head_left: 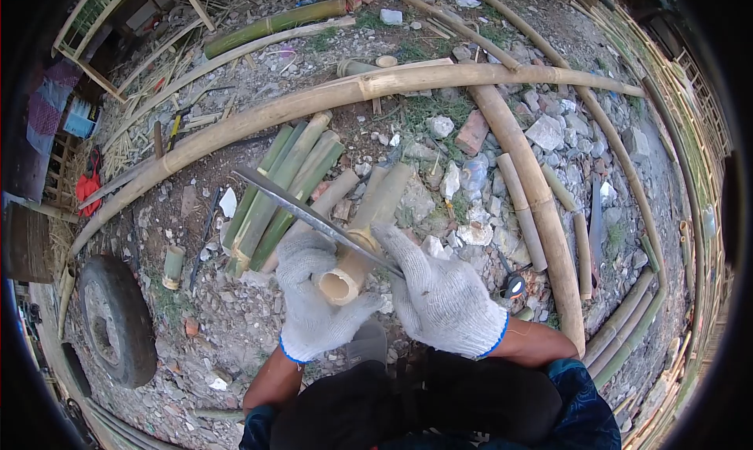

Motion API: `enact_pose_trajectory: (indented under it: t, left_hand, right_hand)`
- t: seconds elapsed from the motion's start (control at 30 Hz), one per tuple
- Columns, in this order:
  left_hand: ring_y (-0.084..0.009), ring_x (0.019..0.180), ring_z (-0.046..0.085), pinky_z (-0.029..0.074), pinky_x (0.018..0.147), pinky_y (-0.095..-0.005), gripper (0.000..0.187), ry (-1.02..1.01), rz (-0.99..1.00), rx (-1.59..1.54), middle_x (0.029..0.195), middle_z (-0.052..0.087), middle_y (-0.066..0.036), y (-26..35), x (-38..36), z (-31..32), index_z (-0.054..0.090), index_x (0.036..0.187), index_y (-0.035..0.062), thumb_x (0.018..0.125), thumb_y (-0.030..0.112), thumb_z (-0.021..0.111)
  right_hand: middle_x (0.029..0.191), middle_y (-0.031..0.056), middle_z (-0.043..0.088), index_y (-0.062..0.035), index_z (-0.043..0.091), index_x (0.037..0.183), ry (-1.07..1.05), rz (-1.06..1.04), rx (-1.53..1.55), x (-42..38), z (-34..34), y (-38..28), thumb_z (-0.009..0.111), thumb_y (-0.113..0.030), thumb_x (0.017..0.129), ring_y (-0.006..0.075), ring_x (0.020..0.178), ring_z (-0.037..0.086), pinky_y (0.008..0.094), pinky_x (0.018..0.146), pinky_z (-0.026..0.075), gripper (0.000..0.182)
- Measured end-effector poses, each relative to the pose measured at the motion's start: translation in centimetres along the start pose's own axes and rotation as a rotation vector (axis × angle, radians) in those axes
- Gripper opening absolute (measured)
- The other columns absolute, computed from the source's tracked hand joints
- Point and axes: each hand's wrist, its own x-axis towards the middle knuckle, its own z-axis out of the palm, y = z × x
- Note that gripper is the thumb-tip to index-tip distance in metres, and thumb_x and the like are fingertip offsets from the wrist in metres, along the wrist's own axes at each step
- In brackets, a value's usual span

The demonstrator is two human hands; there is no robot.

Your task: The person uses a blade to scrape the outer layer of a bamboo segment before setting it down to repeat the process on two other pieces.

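Over rubble (pixel 549 132), near tyre (pixel 135 313), left hand (pixel 311 297) grasping bamboo tube (pixel 354 268), right hand (pixel 449 297) clutching blade (pixel 296 207)

The person's left hand (pixel 310 297) and right hand (pixel 455 297) are wearing off-white gloves of coarse, ribbed knit fabric, with narrow bright-blue edging (pixel 499 337) circling the cuffs. At the lower right of the frame, a dark blue-teal sleeve with a lighter swirling pattern (pixel 582 403) is showing; at the lower left of centre, a matching dark-blue sleeve (pixel 257 429) is appearing. Plain black clothing (pixel 494 395) is filling the bottom centre, bearing small pale markings too small to read.
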Motion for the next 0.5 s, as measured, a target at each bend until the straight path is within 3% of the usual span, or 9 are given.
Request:
enact_pose_trajectory:
  t: [0.1,0.23,0.33,0.4,0.5]
  left_hand:
    - [-0.0306,0.109,0.049,0.041,0.099,-0.0495,0.070,0.026,0.033,-0.002,0.117,0.046,-0.014,-0.2,0.2,0.0,0.042,0.120,0.0079,0.075,0.035,0.088]
    - [-0.0309,0.111,0.049,0.040,0.101,-0.0496,0.076,0.006,-0.036,0.070,0.118,0.046,-0.014,0.2,-0.8,-0.6,0.043,0.122,0.0077,0.073,0.040,0.091]
    - [-0.0307,0.114,0.048,0.040,0.102,-0.0490,0.081,0.000,-0.085,0.089,0.121,0.045,-0.013,0.3,-0.4,-0.4,0.043,0.125,0.0066,0.071,0.041,0.093]
    - [-0.0304,0.116,0.048,0.039,0.102,-0.0487,0.081,0.022,-0.079,0.104,0.122,0.044,-0.013,0.2,-0.3,0.1,0.042,0.126,0.0058,0.072,0.039,0.093]
    - [-0.0384,0.110,0.053,0.041,0.094,-0.0517,0.064,0.166,-0.147,0.043,0.114,0.056,-0.016,1.0,0.1,0.7,0.058,0.104,0.0086,0.060,0.028,0.100]
  right_hand:
    - [0.082,0.0209,0.068,0.0062,0.038,0.152,-0.092,0.149,-0.022,0.9,2.7,2.9,0.062,-0.007,0.091,0.0353,0.064,0.069,0.0466,0.053,0.052,0.067]
    - [0.089,0.0223,0.070,0.0022,0.040,0.153,0.030,0.070,0.072,0.1,0.8,0.6,0.063,-0.006,0.091,0.0366,0.067,0.070,0.0461,0.058,0.055,0.066]
    - [0.098,0.0201,0.069,0.0049,0.040,0.153,0.051,-0.022,0.156,0.0,0.2,-0.8,0.067,-0.011,0.088,0.0303,0.064,0.069,0.0422,0.056,0.055,0.072]
    - [0.099,0.0201,0.070,0.0033,0.043,0.152,-0.017,0.045,0.123,0.1,1.5,-0.5,0.068,-0.012,0.088,0.0310,0.068,0.071,0.0411,0.059,0.057,0.071]
    - [0.100,0.0209,0.069,0.0019,0.042,0.153,0.007,0.042,0.115,0.4,1.8,-0.4,0.068,-0.012,0.087,0.0318,0.069,0.072,0.0415,0.060,0.057,0.072]
